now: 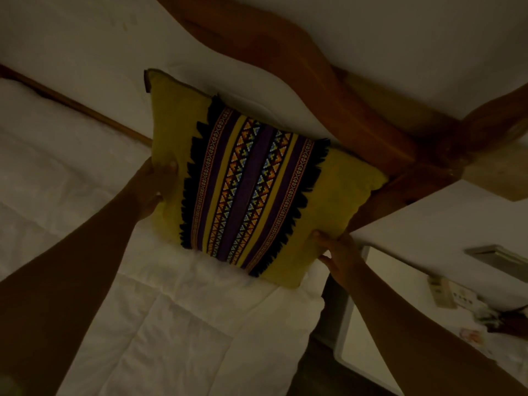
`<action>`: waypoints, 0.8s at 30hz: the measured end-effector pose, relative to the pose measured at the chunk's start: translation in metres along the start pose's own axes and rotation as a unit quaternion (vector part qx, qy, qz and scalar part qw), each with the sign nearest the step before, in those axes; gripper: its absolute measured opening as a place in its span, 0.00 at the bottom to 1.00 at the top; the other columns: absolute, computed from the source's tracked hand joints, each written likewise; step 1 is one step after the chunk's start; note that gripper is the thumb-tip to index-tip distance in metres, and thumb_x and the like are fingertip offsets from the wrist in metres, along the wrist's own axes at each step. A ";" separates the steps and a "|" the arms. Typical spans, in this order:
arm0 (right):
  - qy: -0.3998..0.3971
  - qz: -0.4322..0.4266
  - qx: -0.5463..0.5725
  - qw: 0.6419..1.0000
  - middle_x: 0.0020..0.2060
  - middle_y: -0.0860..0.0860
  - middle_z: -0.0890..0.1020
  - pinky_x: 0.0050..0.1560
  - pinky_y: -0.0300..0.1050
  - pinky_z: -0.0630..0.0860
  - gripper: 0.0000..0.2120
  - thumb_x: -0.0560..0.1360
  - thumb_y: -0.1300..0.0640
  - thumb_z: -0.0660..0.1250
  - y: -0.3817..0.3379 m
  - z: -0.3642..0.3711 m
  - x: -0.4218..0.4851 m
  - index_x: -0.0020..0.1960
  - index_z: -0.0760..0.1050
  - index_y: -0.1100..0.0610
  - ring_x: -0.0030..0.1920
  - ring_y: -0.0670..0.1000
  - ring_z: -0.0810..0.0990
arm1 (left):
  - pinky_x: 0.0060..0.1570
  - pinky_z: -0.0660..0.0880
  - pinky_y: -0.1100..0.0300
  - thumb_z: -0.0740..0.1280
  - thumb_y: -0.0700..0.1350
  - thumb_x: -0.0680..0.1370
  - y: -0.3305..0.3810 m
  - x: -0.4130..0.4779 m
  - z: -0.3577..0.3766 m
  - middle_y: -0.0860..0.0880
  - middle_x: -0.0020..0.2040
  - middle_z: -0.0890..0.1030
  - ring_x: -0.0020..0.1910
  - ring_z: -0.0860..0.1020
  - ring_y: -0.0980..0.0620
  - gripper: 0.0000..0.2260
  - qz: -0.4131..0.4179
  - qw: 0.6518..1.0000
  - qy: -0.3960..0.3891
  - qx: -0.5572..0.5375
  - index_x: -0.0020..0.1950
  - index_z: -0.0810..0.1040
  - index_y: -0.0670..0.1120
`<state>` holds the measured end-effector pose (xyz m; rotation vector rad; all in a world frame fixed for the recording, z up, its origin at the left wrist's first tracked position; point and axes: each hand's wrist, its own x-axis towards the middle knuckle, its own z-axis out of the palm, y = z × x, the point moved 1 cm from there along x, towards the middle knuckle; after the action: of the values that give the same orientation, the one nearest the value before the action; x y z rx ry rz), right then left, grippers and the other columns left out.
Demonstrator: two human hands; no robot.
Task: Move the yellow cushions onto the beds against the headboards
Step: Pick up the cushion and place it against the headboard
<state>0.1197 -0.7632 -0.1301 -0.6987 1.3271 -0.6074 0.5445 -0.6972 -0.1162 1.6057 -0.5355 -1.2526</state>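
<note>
A yellow cushion (174,115) with a purple patterned band and black fringe down its middle stands on the white bed (177,324). It leans against a white pillow (234,90) and the wooden headboard (328,90). My left hand (155,187) grips the cushion's left edge, thumb on its front. My right hand (338,252) grips its lower right corner. The room is dim.
A white duvet covers the bed. To the right, below the headboard's end, stands a white bedside table (368,324) with small items (468,335) on it. A wall switch plate (444,292) sits nearby. A second wooden rail (74,107) runs at the left.
</note>
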 end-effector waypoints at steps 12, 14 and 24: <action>0.049 -0.001 0.006 0.999 0.66 0.49 0.73 0.63 0.63 0.71 0.36 0.76 0.60 0.71 0.031 0.004 0.024 0.78 0.59 0.46 0.62 0.55 0.71 | 0.46 0.74 0.49 0.69 0.61 0.73 -0.023 0.028 0.018 0.58 0.57 0.80 0.55 0.78 0.55 0.29 -0.036 0.999 0.000 0.026 0.72 0.65 0.58; 0.060 -0.008 -0.002 0.998 0.66 0.49 0.72 0.61 0.60 0.71 0.36 0.76 0.58 0.71 0.034 0.006 0.025 0.78 0.58 0.46 0.63 0.54 0.71 | 0.48 0.75 0.48 0.69 0.65 0.70 -0.022 0.028 0.021 0.58 0.60 0.78 0.56 0.77 0.55 0.36 -0.036 0.998 0.016 0.038 0.74 0.61 0.56; 0.057 0.046 -0.436 0.897 0.74 0.62 0.67 0.69 0.55 0.68 0.39 0.76 0.43 0.69 0.054 0.004 -0.002 0.77 0.60 0.62 0.72 0.63 0.68 | 0.55 0.70 0.48 0.64 0.59 0.79 -0.060 -0.050 0.026 0.48 0.73 0.69 0.64 0.70 0.48 0.27 -0.071 0.989 0.088 0.099 0.76 0.63 0.54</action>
<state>0.1240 -0.7260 -0.1686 -1.3246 1.7323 0.0705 0.4890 -0.6432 -0.1453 1.9296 -0.4530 -1.1754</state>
